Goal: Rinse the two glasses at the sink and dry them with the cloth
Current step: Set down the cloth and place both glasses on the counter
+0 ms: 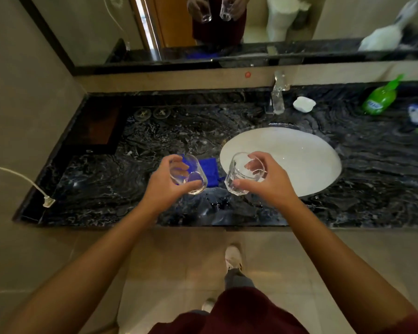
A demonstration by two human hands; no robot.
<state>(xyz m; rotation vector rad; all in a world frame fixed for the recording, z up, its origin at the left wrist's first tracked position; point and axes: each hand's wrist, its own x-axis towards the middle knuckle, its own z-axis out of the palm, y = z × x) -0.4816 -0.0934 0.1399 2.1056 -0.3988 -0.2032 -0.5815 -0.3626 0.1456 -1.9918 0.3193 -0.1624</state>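
We see our left hand (165, 183) with its grip curled around one clear glass (191, 175), fingers wrapped over the far side and the thumb near its base. This glass lies tilted, almost on its side, held above the dark marbled counter (106, 184) just left of the sink. We can make out no water in it; it looks empty, though the clear walls make that hard to judge.

Our right hand (268, 179) has its grip closed on the second glass (243, 175), thumb at the lower wall and fingers reaching over the rim into the mouth. This glass is also tilted, its open mouth turned up and toward the basin, and it hangs over the left edge of the white sink (299, 150). It too appears empty.

The two glasses are near each other but apart. Between and behind them the blue cloth (209, 168) lies flat on the counter, just beside the sink's left rim; part of it shows through the left glass.

The sink bowl holds nothing that we can see. Behind it stands the faucet (278, 95), with a small white dish (304, 104) to its right and a green bottle (381, 97) lying tilted further right. The mirror (203, 27) above repeats both hands and glasses.
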